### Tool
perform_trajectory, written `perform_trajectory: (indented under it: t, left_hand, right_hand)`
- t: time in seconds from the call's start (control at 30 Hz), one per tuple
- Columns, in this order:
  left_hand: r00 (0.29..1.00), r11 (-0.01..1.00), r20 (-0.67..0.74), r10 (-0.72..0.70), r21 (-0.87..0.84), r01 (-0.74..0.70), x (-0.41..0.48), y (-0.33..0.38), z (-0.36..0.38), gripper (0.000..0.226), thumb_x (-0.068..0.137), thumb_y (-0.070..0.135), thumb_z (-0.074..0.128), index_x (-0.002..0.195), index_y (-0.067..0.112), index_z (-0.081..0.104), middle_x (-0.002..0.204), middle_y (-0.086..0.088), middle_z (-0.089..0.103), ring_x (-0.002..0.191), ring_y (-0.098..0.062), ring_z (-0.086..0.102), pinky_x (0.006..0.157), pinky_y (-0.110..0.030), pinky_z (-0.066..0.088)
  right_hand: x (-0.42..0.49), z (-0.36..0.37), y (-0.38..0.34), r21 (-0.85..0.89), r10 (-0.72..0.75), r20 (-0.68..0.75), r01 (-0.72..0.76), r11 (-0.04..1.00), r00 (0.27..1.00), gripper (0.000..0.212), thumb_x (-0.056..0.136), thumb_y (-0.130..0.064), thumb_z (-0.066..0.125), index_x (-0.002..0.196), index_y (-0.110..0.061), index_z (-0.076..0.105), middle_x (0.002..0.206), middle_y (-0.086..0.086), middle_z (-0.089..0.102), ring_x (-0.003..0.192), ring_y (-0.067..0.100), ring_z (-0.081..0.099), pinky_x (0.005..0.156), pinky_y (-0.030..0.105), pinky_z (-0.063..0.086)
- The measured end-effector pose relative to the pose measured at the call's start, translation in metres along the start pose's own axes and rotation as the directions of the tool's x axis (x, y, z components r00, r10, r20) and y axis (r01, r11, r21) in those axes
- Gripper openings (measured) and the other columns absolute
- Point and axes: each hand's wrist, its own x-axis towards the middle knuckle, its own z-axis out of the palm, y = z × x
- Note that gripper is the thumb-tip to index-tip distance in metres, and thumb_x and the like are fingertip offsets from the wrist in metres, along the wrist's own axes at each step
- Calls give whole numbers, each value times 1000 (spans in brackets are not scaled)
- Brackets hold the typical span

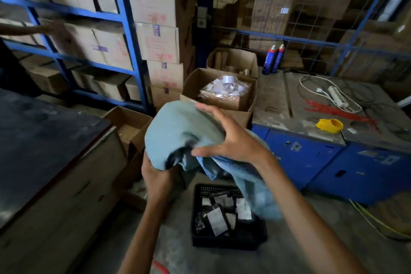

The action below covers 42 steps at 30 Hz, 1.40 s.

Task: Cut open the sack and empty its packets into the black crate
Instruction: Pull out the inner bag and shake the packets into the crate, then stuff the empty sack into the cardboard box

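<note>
Far left: one dark, dusty tabletop (pixel 44 140) over a pale wooden cabinet. Above it, one blurred arm of a second person (pixel 33 29), stretched toward blue steel shelving (pixel 124 18) packed with brown cartons, too blurred to count. Just right of the shelving, a tall stack of cartons (pixel 158 40).

Centre: two hands, one sack. Left hand (pixel 158 176) underneath, fingers clenched round a bunched fold of the sack (pixel 178 127). Right hand (pixel 226 138) on top, fingers splayed and nearly straight against the rounded bulge, grasping nothing. Sack up in the air over the black crate (pixel 200 240) — soft blue-grey cloth, limp end trailing down and hiding the crate's right side. One crate only, on the concrete floor, perforated plastic, with flat pale-labelled packets (pixel 214 218) inside; about six showing, count uncertain.

Behind the hands, three open cardboard boxes: a low box (pixel 126 127) at left, a middle box (pixel 242 118) of shiny plastic-wrapped rolls, a rear box (pixel 244 58).

Right: two upright spray cans (pixel 270 60), side by side. Blue metal bench (pixel 311 162) with a scuffed grey top — on it one white power strip (pixel 338 95) with looped cable, one bundle of red strips (pixel 333 110), one crumpled yellow thing (pixel 329 125).
</note>
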Motion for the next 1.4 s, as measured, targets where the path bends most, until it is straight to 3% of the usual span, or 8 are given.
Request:
perform_trajectory:
  t: [0.17,0.33,0.63,0.9,1.1,1.27,1.33,1.4]
  left_hand:
    - [978,989,-167,-128,45,138,31,-14,-92,68,73,12,71,138,5,54,134,-13,63,118,-21,60,88,-26,48]
    - [956,969,-164,-245,-56,239,58,-29,-135,79,71,34,70,143,12,49,139,-9,62,128,-24,59,106,-40,50]
    - [814,713,11,-580,-476,515,146,-128,-151,31,104,21,41,117,11,67,95,-2,82,86,-14,78,69,-25,61]
    - [548,595,-231,-804,-313,740,279,-385,-144,70,91,50,64,142,18,29,124,-2,60,107,-16,65,99,-39,54]
    - [629,661,-389,-673,65,748,335,-606,-134,85,93,41,65,154,12,14,152,-7,43,128,-18,49,113,-33,40]
    - [748,642,-173,-641,413,646,324,-742,-134,94,88,38,62,157,4,9,162,-16,33,147,-28,38,119,-41,34]
    - [705,594,-92,-703,468,654,314,-782,-138,102,90,35,66,159,6,-3,167,-15,22,151,-29,30,122,-39,29]
    - [616,490,-61,-786,547,679,303,-818,-142,112,85,56,63,160,11,-6,169,-14,18,153,-30,27,124,-39,27]
  right_hand:
    - [20,50,-9,-212,96,87,-76,974,992,105,60,-86,67,151,-55,24,166,-13,23,154,12,18,125,56,14]
    - [68,157,-33,290,91,139,-129,948,986,89,84,-40,75,158,-36,25,150,-29,28,134,-12,35,104,0,31]
    - [199,268,49,380,234,114,-260,888,966,95,73,-66,75,154,-37,34,158,-12,41,145,7,41,120,44,39]
    - [318,423,260,306,303,286,-386,870,909,88,80,-58,74,154,-37,32,158,-13,40,146,5,38,121,43,38]
    - [358,585,465,108,345,329,-397,911,879,91,84,-58,66,155,-14,32,157,7,43,146,24,41,121,43,36]
    - [352,683,605,-145,471,519,-470,871,713,68,84,-62,54,131,-13,57,133,12,62,122,26,59,104,39,49]
    - [343,708,634,-225,470,576,-423,878,669,24,88,-41,52,90,-18,61,98,13,64,96,26,59,82,34,45]
    - [336,726,656,-345,523,637,-398,850,567,33,93,-38,52,102,-8,65,105,20,66,103,33,61,85,39,49]
